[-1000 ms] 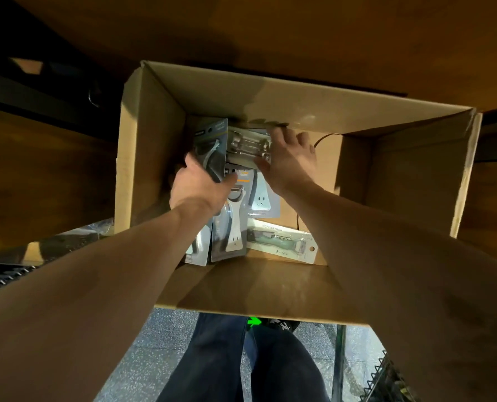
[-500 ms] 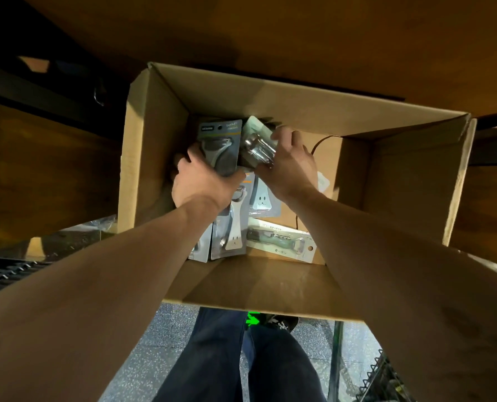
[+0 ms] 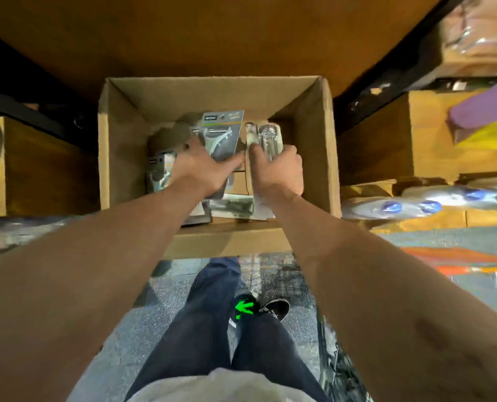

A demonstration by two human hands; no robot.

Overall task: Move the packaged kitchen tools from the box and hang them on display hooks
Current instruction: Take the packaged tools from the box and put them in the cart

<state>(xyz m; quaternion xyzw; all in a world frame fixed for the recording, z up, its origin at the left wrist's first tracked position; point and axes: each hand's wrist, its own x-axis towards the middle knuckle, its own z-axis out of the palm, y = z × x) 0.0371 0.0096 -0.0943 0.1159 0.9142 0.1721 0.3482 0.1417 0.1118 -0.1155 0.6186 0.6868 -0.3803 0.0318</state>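
— Where are the packaged tools?
— Inside the cardboard box (image 3: 119,158). The left hand (image 3: 204,166) curls round a grey carded peeler pack (image 3: 222,134), held above the others at the box's middle. The right hand (image 3: 279,169), just beside it towards the box's right wall, grips a clear blister pack (image 3: 266,137) upright.
— Anything else in the box?
— Another grey pack (image 3: 157,172) by the box's left wall, and a flat pale pack (image 3: 232,206) on the bottom near the front wall.
— What does the box stand on?
— I cannot tell; its base is hidden. Its front flap (image 3: 227,242) folds out towards the person. Beyond the box's far wall runs a brown wooden panel (image 3: 212,39).
— And the room?
— Below the box's flap lies a speckled grey floor (image 3: 131,329), with the person's dark trousers (image 3: 201,329) and a black shoe (image 3: 243,310) bearing a green arrow. Right of the box stand brown cartons (image 3: 386,140), with shrink-wrapped bottles (image 3: 427,201), blue-capped, lying before them. Further right is a blurred purple shape (image 3: 479,108).
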